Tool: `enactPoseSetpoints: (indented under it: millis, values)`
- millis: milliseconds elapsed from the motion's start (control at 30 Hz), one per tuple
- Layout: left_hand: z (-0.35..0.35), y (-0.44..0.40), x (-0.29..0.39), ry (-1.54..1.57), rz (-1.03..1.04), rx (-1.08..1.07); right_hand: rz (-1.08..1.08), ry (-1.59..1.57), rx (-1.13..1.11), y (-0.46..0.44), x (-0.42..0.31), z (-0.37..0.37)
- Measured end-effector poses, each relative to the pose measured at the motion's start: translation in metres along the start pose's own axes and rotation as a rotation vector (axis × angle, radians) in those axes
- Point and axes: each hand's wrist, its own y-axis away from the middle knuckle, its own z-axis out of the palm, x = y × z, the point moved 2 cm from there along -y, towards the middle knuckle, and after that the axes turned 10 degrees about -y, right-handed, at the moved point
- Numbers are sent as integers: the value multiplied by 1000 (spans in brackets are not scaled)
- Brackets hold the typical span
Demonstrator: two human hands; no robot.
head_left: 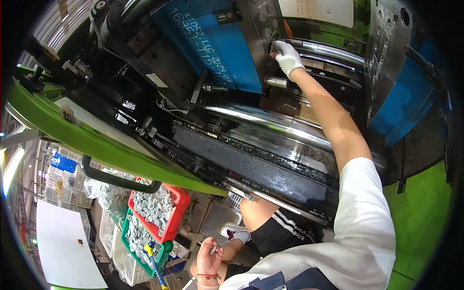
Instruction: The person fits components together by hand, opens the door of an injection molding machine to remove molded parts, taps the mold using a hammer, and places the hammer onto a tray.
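My right hand [288,58], in a white glove, reaches between the two mould halves. Its fingertips touch or nearly touch the steel face of the blue mould half [208,48], which bears white handwritten lettering. The fingers are bent together, and what they hold, if anything, is hidden. Low in the view, in front of my lap, my left hand [210,260] is bare and curled, a red cord on the wrist. A small greyish piece [213,249] shows between its fingers, too small to name.
Opposite stands the other blue mould half [406,106]. Shiny tie bars [275,121] cross the machine below my right arm. A green door [111,150] with a black handle is at left. Beyond it, a red crate [180,208] and a green crate [164,251] hold many grey round parts, with a yellow-blue tool [151,253] across the green one.
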Motion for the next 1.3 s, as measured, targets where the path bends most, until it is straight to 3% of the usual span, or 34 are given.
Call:
enactPoseSetpoints:
  millis: [200, 400, 533, 667, 733, 800, 867, 1000, 1067, 1133, 1200, 1300]
  values:
    - [-3, -3, -4, 1, -9, -24, 78, -151, -10, 4, -4, -3]
    - [-8, -1, -8, 17, -31, 0, 113, -61, 55, 3, -14, -3]
    - [-15, -2, -16, 33, -14, -28, -15, 155, 93, 9, -24, 4]
    - [1, -5, -17, 7, -19, -36, 35, 105, 82, 0, -7, 7]
    - [18, -3, -12, -16, -11, -61, 103, 168, -3, -3, -18, -2]
    - [27, 1, -8, -16, 14, -111, 79, 204, -227, 0, -24, -12]
    - [36, 8, -4, -14, 33, -175, -5, 104, -247, 8, -22, -23]
    - [31, 21, 10, -168, 303, -171, 66, -253, 297, 33, -60, -28]
    - [37, 28, 28, -418, 699, -101, 94, -733, -97, 88, -154, -23]
    - [53, 44, 57, -497, 877, -111, -52, -849, -562, 150, -234, -16]
    - [60, 52, 76, -503, 1057, -145, 98, -941, -1067, 219, -285, -6]
    - [75, 69, 88, -312, 1095, -224, 192, -948, -1382, 289, -335, -5]
